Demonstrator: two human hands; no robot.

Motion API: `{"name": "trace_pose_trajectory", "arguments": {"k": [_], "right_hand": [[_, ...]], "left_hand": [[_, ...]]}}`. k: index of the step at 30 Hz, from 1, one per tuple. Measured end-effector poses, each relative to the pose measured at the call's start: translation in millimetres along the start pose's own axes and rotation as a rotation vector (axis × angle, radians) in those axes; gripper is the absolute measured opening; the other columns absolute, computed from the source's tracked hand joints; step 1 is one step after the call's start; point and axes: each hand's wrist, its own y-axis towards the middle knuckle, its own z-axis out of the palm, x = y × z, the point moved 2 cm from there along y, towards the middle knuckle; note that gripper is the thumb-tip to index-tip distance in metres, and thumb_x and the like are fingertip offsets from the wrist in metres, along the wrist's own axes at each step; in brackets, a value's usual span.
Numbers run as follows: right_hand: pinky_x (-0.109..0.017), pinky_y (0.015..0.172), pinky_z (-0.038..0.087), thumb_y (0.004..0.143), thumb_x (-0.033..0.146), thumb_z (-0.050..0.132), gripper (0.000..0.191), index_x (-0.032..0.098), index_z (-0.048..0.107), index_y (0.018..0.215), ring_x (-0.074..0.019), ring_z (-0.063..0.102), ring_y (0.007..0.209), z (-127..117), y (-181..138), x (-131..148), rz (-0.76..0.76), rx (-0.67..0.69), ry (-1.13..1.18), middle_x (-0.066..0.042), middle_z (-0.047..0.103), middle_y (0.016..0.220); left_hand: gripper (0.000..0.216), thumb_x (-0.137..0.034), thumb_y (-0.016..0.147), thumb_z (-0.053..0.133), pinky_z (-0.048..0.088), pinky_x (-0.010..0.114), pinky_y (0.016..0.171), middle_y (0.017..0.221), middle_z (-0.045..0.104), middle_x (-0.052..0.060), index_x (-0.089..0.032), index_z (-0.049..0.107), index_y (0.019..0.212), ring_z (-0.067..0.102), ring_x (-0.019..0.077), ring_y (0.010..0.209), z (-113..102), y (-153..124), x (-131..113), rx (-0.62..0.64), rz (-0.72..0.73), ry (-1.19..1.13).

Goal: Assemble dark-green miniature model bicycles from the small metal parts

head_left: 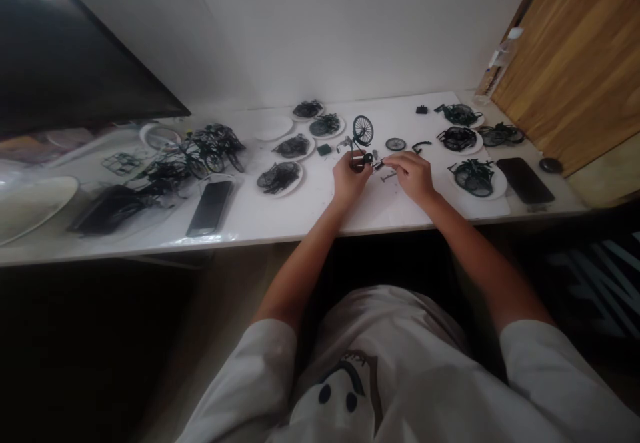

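White table (pixel 370 211). Small bike (pixel 355 143) at twelve o'clock, clasped in my left hand (pixel 350 177); my right hand (pixel 414 172) pinches a slim part (pixel 379 165), which could slip if I squeeze too lightly.

Wheel (pixel 363 131) black, perhaps dark green; plates (pixel 273 128) white; panel (pixel 575 56) brown, wood-grained.

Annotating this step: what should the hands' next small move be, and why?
Probably ease the right hand toward the bicycle model to offer up the small dark part. The left hand holds the model, and the right fingertips are at that part, close by, though blur hides their grip. The loose wheel lies apart, so it can likely wait.
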Motion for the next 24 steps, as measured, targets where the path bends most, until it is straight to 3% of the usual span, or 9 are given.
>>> {"name": "trace_pose_trajectory", "arguments": {"k": [5, 14, 24], "right_hand": [[-0.044, 0.104, 0.068, 0.114, 0.02, 0.056, 0.038, 0.033, 0.091, 0.11, -0.0248, 0.085, 0.112, 0.5, -1.5, 4.7, 0.014, 0.044, -0.048, -0.005, 0.09, 0.115], [-0.042, 0.099, 0.069, 0.114, 0.011, 0.05, 0.045, 0.03, 0.091, 0.117, -0.0233, 0.085, 0.109, -0.3, -4.4, 7.9, -0.082, 0.064, -0.15, -0.004, 0.09, 0.121], [-0.036, 0.095, 0.069, 0.118, 0.019, 0.058, 0.033, 0.026, 0.09, 0.126, -0.0226, 0.087, 0.107, -0.1, -3.3, 5.4, -0.108, 0.071, -0.201, -0.007, 0.091, 0.115]], "left_hand": [[0.034, -0.017, 0.085, 0.083, 0.07, 0.03, 0.083, 0.103, 0.087, 0.007, -0.021, 0.076, 0.118, 0.087, 0.02, 0.09, -0.2, 1.6, 3.4, -0.002, -0.005, 0.004], [0.038, -0.018, 0.085, 0.086, 0.07, 0.031, 0.082, 0.106, 0.088, 0.01, -0.019, 0.075, 0.121, 0.088, 0.0221, 0.093, 0.2, 3.9, 9.8, 0.001, -0.004, 0.017], [0.042, -0.016, 0.084, 0.087, 0.072, 0.032, 0.085, 0.108, 0.089, 0.011, -0.018, 0.074, 0.124, 0.089, 0.0225, 0.094, -0.8, 4.1, 9.2, 0.018, 0.01, 0.02]]}}
